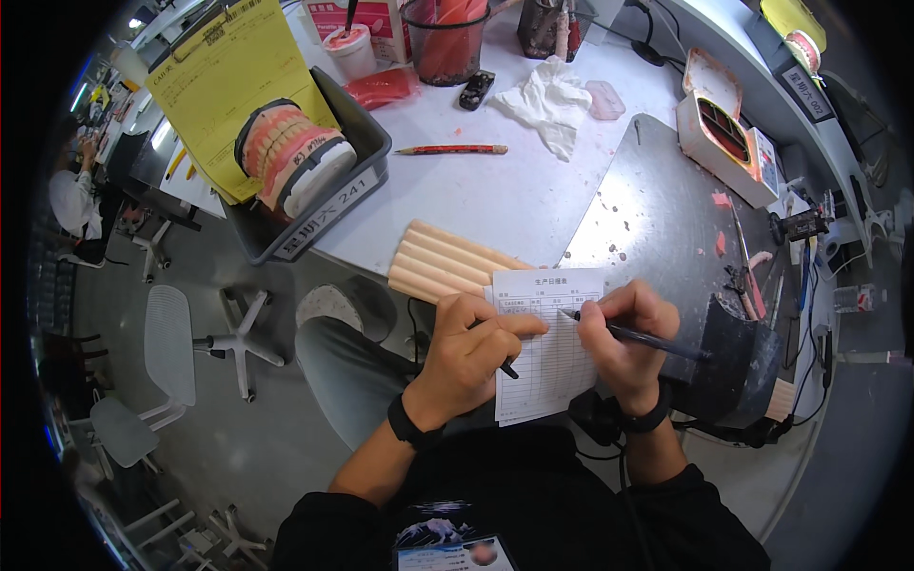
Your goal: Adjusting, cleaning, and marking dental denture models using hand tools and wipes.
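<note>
Bright even overhead light, soft shadows, sharp centre — strong fisheye bending, black vignette at the rim

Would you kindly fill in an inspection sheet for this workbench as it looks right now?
Surface: white bench with a grey metal plate, pink crumbs scattered on it.
Job's things: printed form held by the left hand; black pen in the right hand, tip on the form.
Clutter: red pencil, crumpled tissue, ribbed wooden block, grey bin holding a denture model and yellow sheet.
Grippers: both hands closed on their items, black wristbands on both.
Cables: black cable at the bench's far edge.
Surroundings: white chairs, a seated person at left.
</note>
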Action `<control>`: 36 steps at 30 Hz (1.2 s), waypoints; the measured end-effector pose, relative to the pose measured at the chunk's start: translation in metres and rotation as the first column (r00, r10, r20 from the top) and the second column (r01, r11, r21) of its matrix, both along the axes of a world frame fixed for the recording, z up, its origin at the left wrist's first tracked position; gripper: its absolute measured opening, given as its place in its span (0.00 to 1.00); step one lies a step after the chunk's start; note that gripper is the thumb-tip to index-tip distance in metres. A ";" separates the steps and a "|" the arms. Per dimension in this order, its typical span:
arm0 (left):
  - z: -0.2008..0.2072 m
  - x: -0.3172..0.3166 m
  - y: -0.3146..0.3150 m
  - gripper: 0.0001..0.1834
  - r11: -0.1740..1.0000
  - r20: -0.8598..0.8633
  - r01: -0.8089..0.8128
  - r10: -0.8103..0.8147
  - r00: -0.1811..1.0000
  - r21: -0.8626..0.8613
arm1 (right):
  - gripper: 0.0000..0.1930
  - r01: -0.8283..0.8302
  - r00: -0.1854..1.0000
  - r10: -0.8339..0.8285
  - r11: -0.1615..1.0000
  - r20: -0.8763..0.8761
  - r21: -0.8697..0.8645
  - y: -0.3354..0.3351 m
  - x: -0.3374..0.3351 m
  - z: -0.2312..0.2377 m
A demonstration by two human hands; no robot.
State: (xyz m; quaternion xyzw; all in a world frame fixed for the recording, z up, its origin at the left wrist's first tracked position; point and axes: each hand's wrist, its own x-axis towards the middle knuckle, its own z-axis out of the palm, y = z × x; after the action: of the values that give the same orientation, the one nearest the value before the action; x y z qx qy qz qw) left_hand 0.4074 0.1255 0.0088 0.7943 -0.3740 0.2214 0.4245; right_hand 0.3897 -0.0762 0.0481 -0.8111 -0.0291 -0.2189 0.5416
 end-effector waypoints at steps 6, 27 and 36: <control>0.001 -0.003 -0.001 0.15 0.999 -0.078 0.007 -0.011 0.997 -0.053 | 0.11 -0.034 0.999 0.036 0.998 0.037 -0.058 0.001 0.001 0.000; 0.002 0.001 -0.002 0.24 1.000 -0.009 -0.004 0.004 1.000 -0.021 | 0.11 0.076 0.996 -0.073 0.995 -0.043 0.071 -0.012 -0.010 -0.006; 0.003 0.000 -0.002 0.24 0.999 -0.022 -0.008 0.007 1.000 -0.031 | 0.11 0.077 0.996 -0.074 0.996 -0.056 0.052 -0.014 -0.010 -0.004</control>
State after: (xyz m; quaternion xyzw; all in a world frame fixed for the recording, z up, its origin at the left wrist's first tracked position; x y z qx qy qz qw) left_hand 0.4073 0.1230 0.0118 0.7912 -0.3629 0.2203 0.4401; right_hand 0.3792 -0.0907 0.0438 -0.8022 0.0224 -0.2181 0.5554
